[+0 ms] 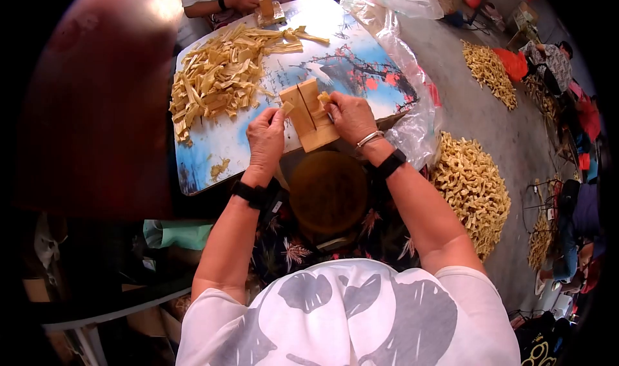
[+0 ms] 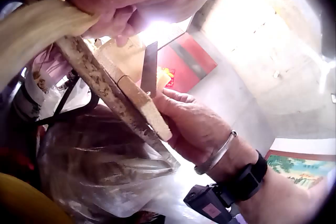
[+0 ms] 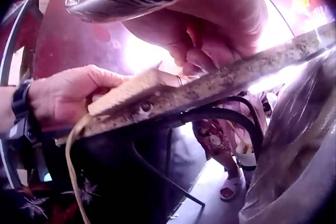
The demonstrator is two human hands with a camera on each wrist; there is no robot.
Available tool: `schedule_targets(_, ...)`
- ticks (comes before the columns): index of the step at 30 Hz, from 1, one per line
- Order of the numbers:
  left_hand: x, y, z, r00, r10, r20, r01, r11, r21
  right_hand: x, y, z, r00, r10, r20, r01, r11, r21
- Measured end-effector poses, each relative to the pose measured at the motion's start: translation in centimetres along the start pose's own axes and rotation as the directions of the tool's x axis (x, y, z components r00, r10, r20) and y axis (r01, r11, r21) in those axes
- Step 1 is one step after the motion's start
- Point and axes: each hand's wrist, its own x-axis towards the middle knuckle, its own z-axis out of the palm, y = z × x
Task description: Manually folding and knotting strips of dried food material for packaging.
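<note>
A small wooden board (image 1: 313, 131) lies at the near edge of the painted table. A flat metal blade (image 2: 150, 66) stands upright from it in the left wrist view, showing as a dark line from above. On the board's left, my left hand (image 1: 265, 137) pinches a pale yellow dried strip (image 2: 39, 27), whose long end hangs below the table edge in the right wrist view. My right hand (image 1: 353, 118) is at the board's right side, with a short yellow piece (image 1: 324, 98) between thumb and fingers. Its fingertips are mostly hidden in the right wrist view.
A heap of similar strips (image 1: 216, 76) covers the table's left side. Another person's hands (image 1: 245, 4) work at the far edge. Clear plastic sheeting (image 1: 412, 131) hangs along the right edge. Piles of short pieces (image 1: 471, 192) lie on the floor at right. A round stool-like object (image 1: 327, 192) stands before me.
</note>
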Motion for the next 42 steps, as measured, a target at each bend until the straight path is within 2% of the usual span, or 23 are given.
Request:
schedule_targets(2, -1.0, -0.1, -1.0, 0.981, -0.140, 0.135, 0.174, 0.942, -0.288, -1.2, -0.5, -1.6, 0.999, -0.019, 0.041, 0.015, 0.995, 0.102)
schedule_targets(4, -2.7, 0.9, -2.0, 0.949, -0.181, 0.259, 0.302, 0.762, -0.572, -3.3, -1.6, -3.4, 0.995, -0.014, 0.103, -0.005, 0.983, 0.184)
schedule_targets(10, -8.8, 2.5, -1.2, 0.958, -0.051, 0.282, 0.191, 0.845, -0.499, -9.1, -4.9, -5.0, 0.959, 0.031, 0.282, -0.115, 0.950, 0.289)
schedule_targets(12, -10.6, 3.3, 0.1, 0.964, 0.027, 0.266, 0.100, 0.887, -0.451, -10.4, -4.7, -2.3, 0.983, -0.181, 0.017, 0.163, 0.920, 0.357)
schedule_targets(13, -11.3, 3.0, 0.7, 0.962, -0.012, 0.274, 0.152, 0.856, -0.494, -11.1, -5.0, -1.8, 0.989, -0.145, 0.026, 0.122, 0.907, 0.402)
schedule_targets(16, -13.1, 1.6, 0.0, 0.982, -0.103, 0.156, 0.129, 0.977, -0.169, -12.1, -4.6, -1.8, 0.994, -0.105, 0.033, 0.089, 0.943, 0.320)
schedule_targets(17, -13.8, 0.4, -0.5, 0.893, -0.372, 0.252, 0.427, 0.877, -0.218, -12.6, -4.5, -1.7, 0.997, -0.055, 0.059, 0.030, 0.936, 0.351)
schedule_targets(18, -14.5, -0.3, -1.1, 0.757, -0.512, 0.405, 0.637, 0.717, -0.284, -13.2, -4.6, -1.7, 0.997, -0.040, 0.068, 0.013, 0.936, 0.352)
schedule_targets(20, -15.7, -0.9, -1.9, 0.376, -0.606, 0.701, 0.927, 0.257, -0.275, -14.5, -4.9, -1.8, 0.996, -0.007, 0.085, -0.023, 0.937, 0.349)
schedule_targets(21, -16.4, -1.0, -1.5, 0.316, -0.586, 0.746, 0.946, 0.135, -0.294, -15.2, -5.3, -1.9, 0.998, -0.033, 0.060, 0.006, 0.914, 0.405)
schedule_targets(24, -16.8, -0.9, -0.6, 0.506, -0.489, 0.711, 0.854, 0.170, -0.491, -17.5, -6.1, -2.8, 0.975, -0.120, 0.187, 0.027, 0.900, 0.435)
schedule_targets(25, -16.5, -1.2, -0.3, 0.570, -0.477, 0.668, 0.819, 0.274, -0.503, -18.2, -6.1, -2.6, 0.979, -0.157, 0.129, 0.087, 0.898, 0.431)
schedule_targets(28, -16.3, -1.1, 0.4, 0.629, -0.515, 0.582, 0.766, 0.537, -0.353, -18.9, -5.9, -3.1, 0.972, 0.007, 0.234, -0.126, 0.856, 0.501)
schedule_targets(29, -16.3, -0.4, 0.2, 0.686, -0.436, 0.582, 0.653, 0.722, -0.228, -19.0, -4.7, -2.6, 0.984, -0.001, 0.176, -0.066, 0.925, 0.375)
schedule_targets(30, -16.2, -0.5, 0.0, 0.809, -0.253, 0.531, 0.330, 0.942, -0.054, -18.8, -4.2, -2.1, 0.995, -0.018, 0.101, -0.024, 0.920, 0.392)
schedule_targets(31, -16.1, -0.2, -0.1, 0.852, -0.031, 0.522, -0.048, 0.989, 0.138, -18.5, -4.0, -1.8, 0.999, -0.032, 0.026, 0.019, 0.914, 0.405)
schedule_targets(32, -16.2, 0.3, -0.2, 0.809, 0.191, 0.556, -0.415, 0.856, 0.309, -18.5, -4.0, -1.7, 0.998, -0.045, -0.049, 0.061, 0.908, 0.415)
schedule_targets(33, -16.3, 0.8, -0.3, 0.796, 0.179, 0.578, -0.475, 0.777, 0.413, -18.8, -4.2, -1.8, 0.978, 0.126, 0.167, -0.201, 0.791, 0.579)
schedule_targets(35, -16.3, 2.5, -0.5, 0.814, 0.269, 0.515, -0.524, 0.721, 0.452, -18.7, -3.3, -0.8, 0.856, 0.366, 0.365, -0.514, 0.536, 0.670)
schedule_targets(36, -16.3, 2.9, -0.5, 0.818, 0.314, 0.482, -0.545, 0.691, 0.475, -18.4, -2.9, -0.3, 0.759, 0.448, 0.473, -0.638, 0.368, 0.676)
schedule_targets(37, -16.3, 3.1, -0.4, 0.827, 0.340, 0.448, -0.541, 0.697, 0.470, -18.0, -2.9, -0.5, 0.733, 0.409, 0.544, -0.673, 0.320, 0.667)
schedule_targets(40, -16.5, 3.4, 0.1, 0.843, 0.395, 0.366, -0.532, 0.716, 0.452, -17.6, -4.2, -0.3, 0.713, 0.458, 0.531, -0.701, 0.465, 0.540)
schedule_targets(42, -16.5, 3.2, 0.4, 0.845, 0.411, 0.342, -0.530, 0.726, 0.438, -17.6, -4.3, -0.2, 0.826, 0.402, 0.394, -0.563, 0.593, 0.575)
